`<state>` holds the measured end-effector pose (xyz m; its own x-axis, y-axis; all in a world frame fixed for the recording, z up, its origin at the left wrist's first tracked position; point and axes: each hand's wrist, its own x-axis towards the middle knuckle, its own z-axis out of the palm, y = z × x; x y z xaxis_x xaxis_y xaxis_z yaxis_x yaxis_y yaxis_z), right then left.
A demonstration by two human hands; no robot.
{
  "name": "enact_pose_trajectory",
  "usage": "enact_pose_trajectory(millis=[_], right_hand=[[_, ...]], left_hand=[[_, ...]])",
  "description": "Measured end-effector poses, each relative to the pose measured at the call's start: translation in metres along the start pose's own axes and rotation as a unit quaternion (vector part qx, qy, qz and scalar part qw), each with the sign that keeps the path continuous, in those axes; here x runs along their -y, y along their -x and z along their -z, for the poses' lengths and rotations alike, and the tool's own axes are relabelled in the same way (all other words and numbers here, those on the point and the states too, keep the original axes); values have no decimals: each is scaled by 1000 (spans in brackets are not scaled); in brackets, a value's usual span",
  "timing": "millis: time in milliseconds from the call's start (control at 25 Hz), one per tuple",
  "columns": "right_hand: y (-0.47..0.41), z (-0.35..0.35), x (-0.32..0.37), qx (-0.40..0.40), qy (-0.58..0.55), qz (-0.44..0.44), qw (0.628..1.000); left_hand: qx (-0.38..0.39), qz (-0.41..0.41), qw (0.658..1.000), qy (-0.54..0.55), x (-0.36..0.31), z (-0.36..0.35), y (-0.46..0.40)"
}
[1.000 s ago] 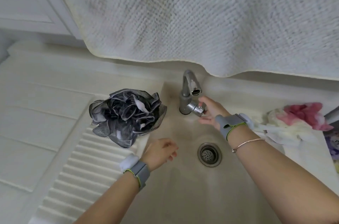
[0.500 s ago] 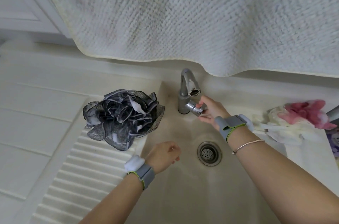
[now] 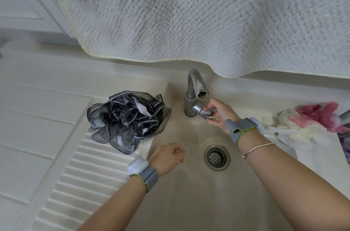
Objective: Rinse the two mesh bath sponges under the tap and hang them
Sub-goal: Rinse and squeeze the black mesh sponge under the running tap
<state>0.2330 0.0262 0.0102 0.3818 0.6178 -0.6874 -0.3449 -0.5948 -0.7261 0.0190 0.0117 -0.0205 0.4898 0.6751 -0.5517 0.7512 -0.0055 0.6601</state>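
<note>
Right hand (image 3: pixel 219 112) pinching tap handle (image 3: pixel 205 113), thumb above, fingers below, handle jutting sideways from base of grey tap (image 3: pixel 191 96). Spout arching just above that grip, mouth facing camera, no water seen running. Left hand (image 3: pixel 167 157) loosely curled, holding nothing, hovering over basin of sink (image 3: pixel 189 202), down and left of the grip. Grey band with white pod on each wrist; thin bangle (image 3: pixel 258 148) on right forearm.

Grey-black mesh sponge (image 3: pixel 127 120) left of the grip, across the tap, resting on corner where ribbed drainboard (image 3: pixel 75 183) meets basin rim; flecks of white foam on its folds. Pink-and-white mesh sponge (image 3: pixel 312 123) right of the grip, beyond the right wrist, lying on the sink ledge. Drain (image 3: pixel 216 157) directly below the grip, between the two forearms. Large white textured towel (image 3: pixel 189 13) hanging overhead, lower hem just above the spout
</note>
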Motion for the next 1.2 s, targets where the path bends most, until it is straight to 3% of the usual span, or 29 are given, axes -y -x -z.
enact_pose_trajectory(millis=[680,760,840,920,1000,1040,1080,1160,1200], right_hand=[[9,-1,0,18,-26,-8,999],[14,-2,-1,26,-16,-15,999],[21,0,-1,29,-20,-23,999],[32,6,0,7,-40,-15,999],[45,13,3,-13,-30,-5,999],[51,16,2,-16,-21,-2,1000],[56,18,0,-19,-16,-5,1000],[66,19,-6,-32,-2,-6,999],[72,17,-10,-40,5,-1,999]], left_hand=[[-21,-31,999,-33,-8,5,14],[-70,-84,993,-34,-17,17,29],[-196,-132,972,-8,-26,40,44],[-376,-167,911,19,-30,81,61],[-479,-148,864,-41,-15,126,64],[-461,-96,877,-93,-3,146,59],[-395,-31,912,-107,10,160,52],[-239,33,970,-39,26,163,39],[-213,32,977,-6,30,159,37]])
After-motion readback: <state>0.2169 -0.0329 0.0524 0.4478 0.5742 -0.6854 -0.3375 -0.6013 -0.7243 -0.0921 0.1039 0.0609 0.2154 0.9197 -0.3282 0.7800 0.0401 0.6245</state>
